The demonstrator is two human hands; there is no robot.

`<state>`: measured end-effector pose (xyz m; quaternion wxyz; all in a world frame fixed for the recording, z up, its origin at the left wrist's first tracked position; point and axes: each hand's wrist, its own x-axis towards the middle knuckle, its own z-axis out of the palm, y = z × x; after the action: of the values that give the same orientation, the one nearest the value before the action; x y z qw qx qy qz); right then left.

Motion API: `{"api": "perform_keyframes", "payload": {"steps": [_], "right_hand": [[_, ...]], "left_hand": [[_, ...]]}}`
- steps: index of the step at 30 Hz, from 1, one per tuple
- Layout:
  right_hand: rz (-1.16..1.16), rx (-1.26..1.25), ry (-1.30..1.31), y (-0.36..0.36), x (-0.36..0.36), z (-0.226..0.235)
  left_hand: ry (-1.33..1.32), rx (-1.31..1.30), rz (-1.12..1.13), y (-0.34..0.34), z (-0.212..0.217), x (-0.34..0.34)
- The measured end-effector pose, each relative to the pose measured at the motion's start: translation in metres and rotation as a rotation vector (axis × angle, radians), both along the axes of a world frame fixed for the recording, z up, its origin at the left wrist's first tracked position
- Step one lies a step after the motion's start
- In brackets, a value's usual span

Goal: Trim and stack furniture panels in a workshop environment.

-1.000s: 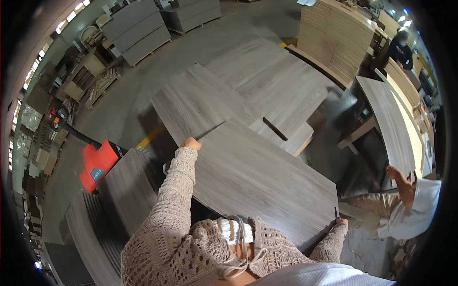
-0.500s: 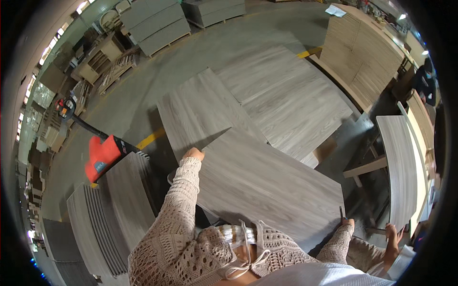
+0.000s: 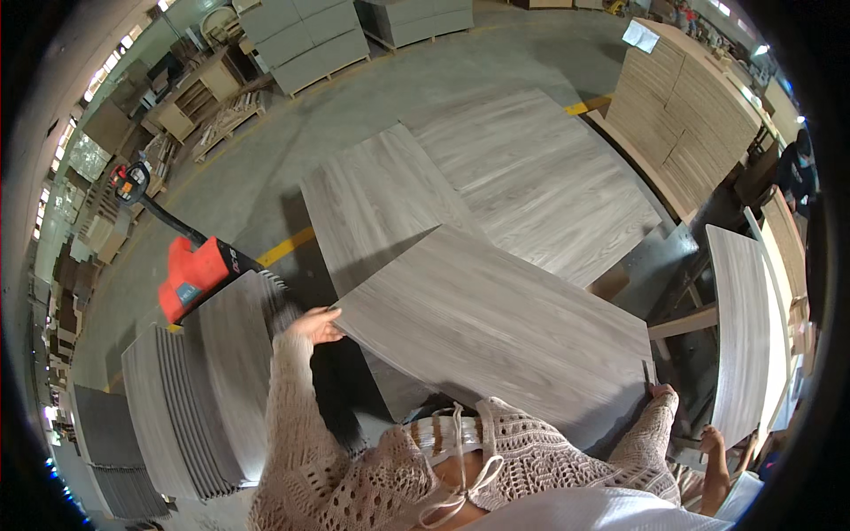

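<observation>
A grey wood-grain panel (image 3: 496, 323) lies slanted in front of me, overlapping a stack of like panels (image 3: 540, 177). My left hand (image 3: 316, 325) is at its left corner, fingers closed on the edge. At the right end, my right hand (image 3: 661, 390) grips the panel's edge low down. A thin dark stick-like thing (image 3: 649, 372) stands up from that hand; its kind is too small to tell. The right hand's fingers are partly hidden.
Upright grey panels (image 3: 226, 380) stand at my left beside a red pallet truck (image 3: 199, 274). A co-worker's hand (image 3: 711, 440) is at another grey panel (image 3: 742, 327) on the right. Tall stacked brown boards (image 3: 682, 115) stand at the far right.
My left hand has shifted left and down, from the panel's upper edge to its left corner. The panel has turned slightly, and its right end, with my right hand, sits a little farther right.
</observation>
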<state>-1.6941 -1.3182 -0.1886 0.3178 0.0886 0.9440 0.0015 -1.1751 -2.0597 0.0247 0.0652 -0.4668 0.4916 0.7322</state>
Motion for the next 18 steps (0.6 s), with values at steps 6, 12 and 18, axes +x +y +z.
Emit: {"api": "perform_keyframes", "payload": {"steps": [6,12,18], "right_hand": [[-0.096,-0.027,-0.077,-0.003,0.015,-0.004],[-0.320,-0.318,0.014,-0.082,0.069,0.008],[-0.296,-0.367,0.115,-0.129,0.118,-0.054]], "left_hand": [[0.658,0.356,0.483,0.104,-0.065,0.006],[0.446,0.403,0.573,0.174,-0.119,-0.047],[-0.042,0.377,0.778,0.130,-0.176,-0.054]]}}
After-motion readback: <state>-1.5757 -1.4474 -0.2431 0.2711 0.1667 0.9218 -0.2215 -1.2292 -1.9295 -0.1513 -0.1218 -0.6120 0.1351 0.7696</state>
